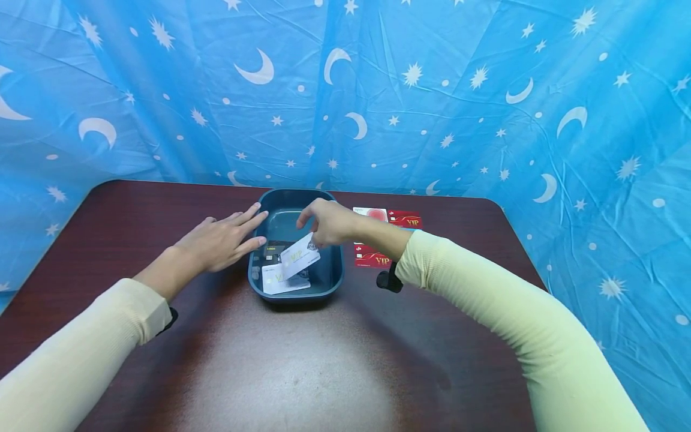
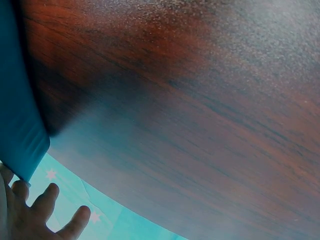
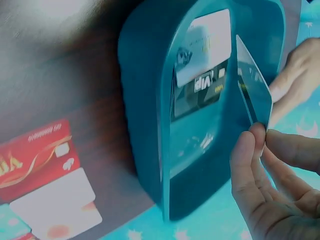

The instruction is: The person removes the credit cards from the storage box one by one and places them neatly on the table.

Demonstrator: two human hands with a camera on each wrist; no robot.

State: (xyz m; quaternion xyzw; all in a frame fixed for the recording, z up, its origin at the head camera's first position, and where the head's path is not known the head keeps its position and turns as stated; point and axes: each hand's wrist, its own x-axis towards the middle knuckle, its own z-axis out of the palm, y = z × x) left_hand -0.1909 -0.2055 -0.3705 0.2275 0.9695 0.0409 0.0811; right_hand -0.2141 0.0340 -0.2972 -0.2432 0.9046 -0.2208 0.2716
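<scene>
A dark blue-green plastic basin (image 1: 333, 287) stands on the table. Over it my right hand (image 1: 330, 221) pinches a white VIP card (image 1: 300, 257) by one edge; in the right wrist view this card (image 3: 254, 85) is tilted, between thumb and fingertips. On the basin floor lie another white card (image 1: 281, 287) and a black card (image 1: 272, 251), partly overlapped. My left hand (image 1: 218, 240) has its fingers spread, the fingertips at the basin's left rim. In the left wrist view the fingers (image 2: 47, 200) show beside the basin wall (image 2: 15, 100).
To the right of the basin lie several cards on the dark wooden table (image 1: 270, 372): a red VIP card (image 1: 369, 259), another red one (image 1: 406, 217) and a white one with a red circle (image 1: 369, 212). My right forearm partly covers them. A blue curtain (image 1: 302, 120) hangs behind the table.
</scene>
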